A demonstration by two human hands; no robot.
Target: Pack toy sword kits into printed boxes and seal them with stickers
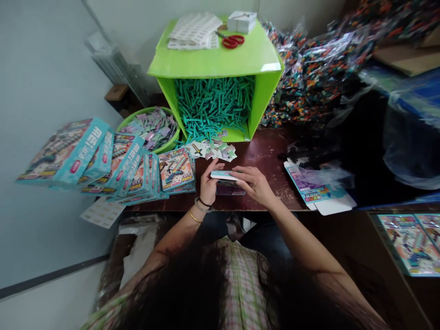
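- Box [225, 175]: it lies between our two hands at the centre of the frame, over the near side of the dark red table [264, 149]. Its pale upper edge runs left to right, nearly level across the frame, and faces up toward us. A darker printed face shows below that edge. We cannot tell from this angle whether this left-to-right line is its longest side.
- Our left hand [209, 181] wraps the left end, pinching it between thumb and fingers, so the box extends rightward out of that grip.
- Our right hand [252, 182] comes from the right, fingers stretched over the right end. We cannot tell whether they pinch it or only press. The middle of the edge lies bare between both grips.
- Left of centre, printed boxes [177, 169] stand and lean in a row; right of centre lies an opened carton [311, 185].
- Beyond our fingers we see small cards [196, 150], then a round green tub [168, 147] of packets.
- At upper centre, a green bin [215, 62] holds teal pieces [215, 103], with red-handled scissors [233, 41] on top.
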